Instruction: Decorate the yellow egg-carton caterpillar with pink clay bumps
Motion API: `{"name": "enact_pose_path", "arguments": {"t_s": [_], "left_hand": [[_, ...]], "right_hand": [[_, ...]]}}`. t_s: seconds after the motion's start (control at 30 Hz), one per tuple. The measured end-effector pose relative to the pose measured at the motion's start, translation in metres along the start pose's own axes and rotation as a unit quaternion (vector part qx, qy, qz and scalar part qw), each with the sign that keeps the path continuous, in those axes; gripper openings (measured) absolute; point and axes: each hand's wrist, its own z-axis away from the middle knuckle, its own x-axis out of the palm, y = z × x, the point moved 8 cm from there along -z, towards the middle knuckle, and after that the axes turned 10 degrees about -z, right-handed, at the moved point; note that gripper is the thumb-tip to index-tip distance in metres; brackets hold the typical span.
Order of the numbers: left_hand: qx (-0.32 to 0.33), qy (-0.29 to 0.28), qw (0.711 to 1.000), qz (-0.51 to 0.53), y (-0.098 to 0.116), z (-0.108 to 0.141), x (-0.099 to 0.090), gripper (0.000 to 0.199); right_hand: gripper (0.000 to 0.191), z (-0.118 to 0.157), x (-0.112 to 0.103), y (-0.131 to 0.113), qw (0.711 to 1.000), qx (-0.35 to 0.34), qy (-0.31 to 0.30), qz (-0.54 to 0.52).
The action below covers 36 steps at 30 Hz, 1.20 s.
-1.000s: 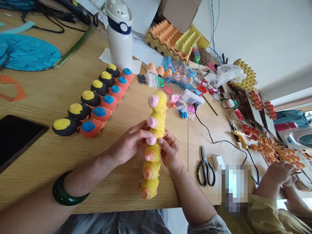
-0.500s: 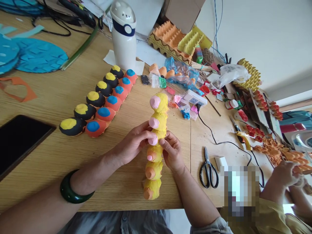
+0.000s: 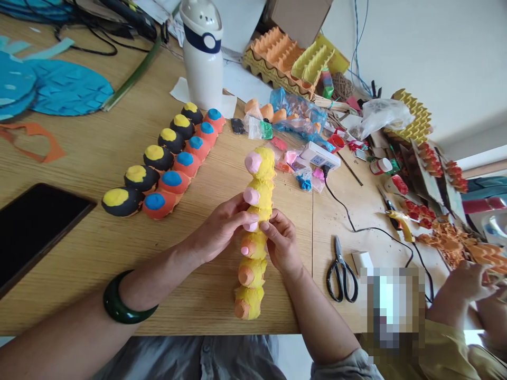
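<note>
Farther over the third pink tip (image 3: 251, 227) had slid a fingertip of the left grip (image 3: 222, 228), pinching it; lumpy yellow, six-bumped, orange at its lowest points, the strip (image 3: 258, 238) hung over the counter (image 3: 198, 303), right grip (image 3: 285, 244) clasping its edge

- I had one six-bump yellow strip (image 3: 260, 243)
- counted six black bumps (image 3: 163, 161), six red bumps (image 3: 191, 167) too
- was just one white tumbler (image 3: 203, 76), one green bangle (image 3: 112, 302)

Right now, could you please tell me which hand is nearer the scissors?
Right: the right hand is left of the scissors; the left hand is farther left, across the yellow strip.
</note>
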Motion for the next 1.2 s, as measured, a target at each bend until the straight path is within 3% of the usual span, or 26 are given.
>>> {"name": "enact_pose_path", "arguments": {"t_s": [0.33, 0.7, 0.97, 1.2], "left_hand": [[-0.031, -0.023, 0.996, 0.076, -0.003, -0.002, 0.003, 0.022], [-0.008, -0.081, 0.987, 0.136, 0.000, -0.003, 0.009, 0.035], [-0.002, -0.057, 0.992, 0.110, -0.003, -0.003, 0.005, 0.045], [-0.011, -0.018, 0.998, 0.053, 0.000, -0.002, 0.002, 0.052]], "right_hand": [[0.025, 0.000, 0.000, -0.001, 0.998, 0.014, 0.011, -0.052], [0.031, -0.007, -0.013, 0.002, 0.994, 0.053, 0.037, -0.089], [0.033, -0.010, -0.021, 0.011, 0.995, 0.069, 0.025, -0.073], [0.034, -0.009, -0.017, 0.020, 0.985, 0.109, 0.028, -0.131]]}}
